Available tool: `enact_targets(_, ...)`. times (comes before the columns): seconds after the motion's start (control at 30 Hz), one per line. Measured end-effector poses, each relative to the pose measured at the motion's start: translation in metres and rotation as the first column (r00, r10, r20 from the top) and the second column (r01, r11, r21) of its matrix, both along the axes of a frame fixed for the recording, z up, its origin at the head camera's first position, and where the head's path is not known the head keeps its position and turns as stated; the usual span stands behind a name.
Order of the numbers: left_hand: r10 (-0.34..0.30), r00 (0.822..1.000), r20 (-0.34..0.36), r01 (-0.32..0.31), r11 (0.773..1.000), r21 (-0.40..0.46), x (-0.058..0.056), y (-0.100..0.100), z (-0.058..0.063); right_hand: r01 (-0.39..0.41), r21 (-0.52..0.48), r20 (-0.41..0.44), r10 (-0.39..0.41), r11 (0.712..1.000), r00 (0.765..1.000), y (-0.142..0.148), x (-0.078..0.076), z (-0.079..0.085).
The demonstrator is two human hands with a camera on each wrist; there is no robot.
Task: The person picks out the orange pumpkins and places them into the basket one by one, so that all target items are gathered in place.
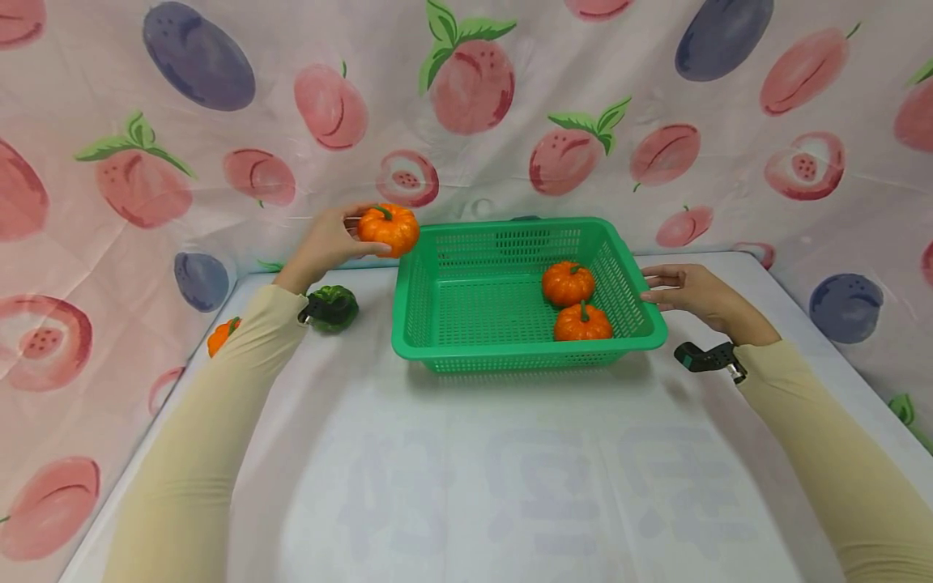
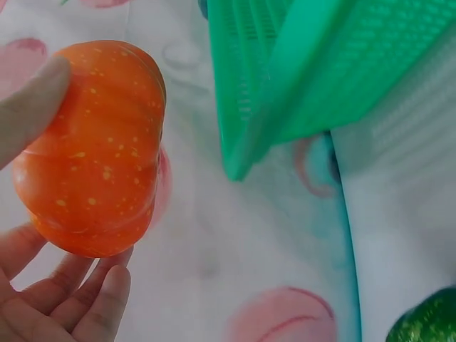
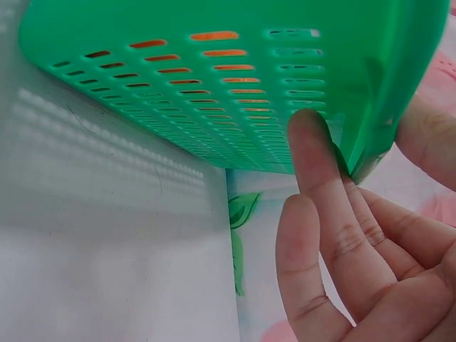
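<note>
My left hand (image 1: 331, 241) holds a small orange pumpkin (image 1: 389, 229) with a green stem, raised at the left rim of a green plastic basket (image 1: 503, 350). In the left wrist view the thumb lies on one side of the pumpkin (image 2: 100, 149) and the fingers on the other. My right hand (image 1: 692, 293) grips the basket's right rim. The right wrist view shows its thumb at the rim and a fingertip against the slotted outer wall (image 3: 178, 92). Two more orange pumpkins, one behind (image 1: 568, 283) and one in front (image 1: 583, 322), sit in the right part of the basket.
A dark green pumpkin-shaped vegetable (image 1: 335, 308) stands on the white table (image 1: 437, 470), by the left wrist. Farther left, another orange pumpkin (image 1: 221, 336) is partly hidden by the left sleeve. A fruit-patterned cloth (image 1: 291, 48) hangs behind the table.
</note>
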State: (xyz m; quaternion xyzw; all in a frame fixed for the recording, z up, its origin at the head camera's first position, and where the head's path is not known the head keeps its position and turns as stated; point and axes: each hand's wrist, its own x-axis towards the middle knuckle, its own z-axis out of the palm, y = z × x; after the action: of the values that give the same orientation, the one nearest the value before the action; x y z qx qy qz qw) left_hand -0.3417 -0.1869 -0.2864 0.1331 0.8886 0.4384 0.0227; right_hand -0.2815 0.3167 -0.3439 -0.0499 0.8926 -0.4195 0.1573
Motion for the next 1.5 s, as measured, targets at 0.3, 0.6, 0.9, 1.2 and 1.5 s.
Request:
enact_targets(0.3,-0.06,0.998,-0.037,0.06,0.998,0.004,0.002,0.024,0.003,0.007,0.008,-0.001,-0.007,1.0,1.0,0.0,0.001,-0.001)
enact_targets(0.6,-0.102,0.994,-0.025,0.104,0.994,0.047,0.002,0.049,0.002,0.006,0.007,-0.003,-0.006,1.0,1.0,0.001,0.001,0.0)
enact_targets(0.9,-0.153,0.987,-0.044,0.154,0.987,0.044,-0.003,0.074,-0.007,0.002,0.001,-0.005,-0.002,1.0,1.0,0.002,0.0,0.001)
enact_targets(1.2,-0.211,0.977,-0.043,0.212,0.976,0.04,-0.006,0.097,-0.018,-0.009,-0.011,-0.008,0.009,1.0,1.0,0.002,-0.001,0.0)
enact_targets(1.5,-0.227,0.973,-0.035,0.229,0.971,0.065,-0.007,0.116,-0.028,-0.007,-0.017,-0.016,0.006,1.0,1.0,0.002,0.001,0.0)
